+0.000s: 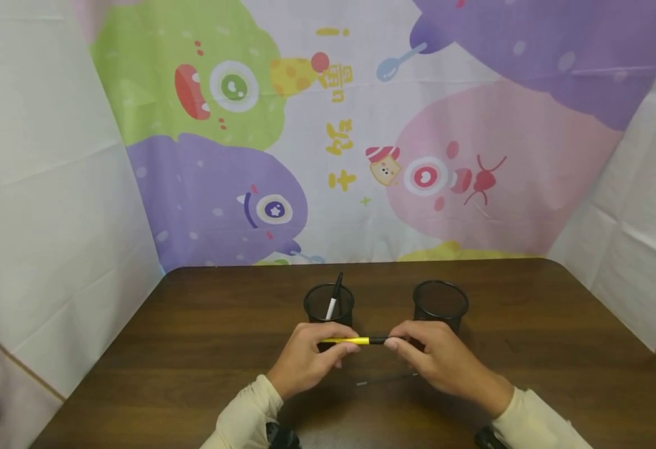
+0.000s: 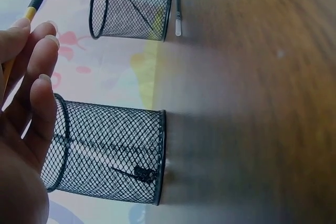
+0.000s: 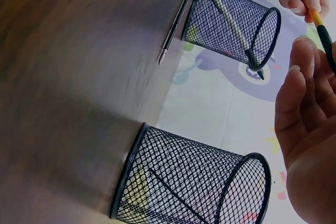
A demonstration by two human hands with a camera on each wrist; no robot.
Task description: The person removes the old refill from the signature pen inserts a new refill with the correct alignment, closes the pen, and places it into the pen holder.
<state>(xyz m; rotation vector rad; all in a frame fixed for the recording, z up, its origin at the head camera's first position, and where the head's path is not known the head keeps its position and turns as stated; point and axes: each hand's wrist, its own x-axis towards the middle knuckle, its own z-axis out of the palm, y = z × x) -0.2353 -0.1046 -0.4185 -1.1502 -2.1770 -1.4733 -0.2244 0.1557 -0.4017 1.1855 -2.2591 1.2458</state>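
In the head view, a yellow and black pen [image 1: 360, 341] lies level between both hands above the table. My left hand [image 1: 310, 357] pinches its yellow part between thumb and fingers. At the black end, my right hand [image 1: 450, 362] grips with thumb and forefinger. Below the pen, a thin dark rod with a silvery tip [image 3: 164, 56] lies on the table. Behind the left hand stands a black mesh cup [image 1: 307, 307] with a black and white pen [image 1: 333, 298] leaning in it. A second mesh cup [image 1: 440, 315] stands behind the right hand.
The brown wooden table [image 1: 193, 349] reaches back to a cloth backdrop [image 1: 356, 231] printed with cartoon monsters. Pale cloth walls [image 1: 53, 156] rise at both sides. Through the right cup's mesh, a thin dark diagonal line [image 3: 176, 195] shows.
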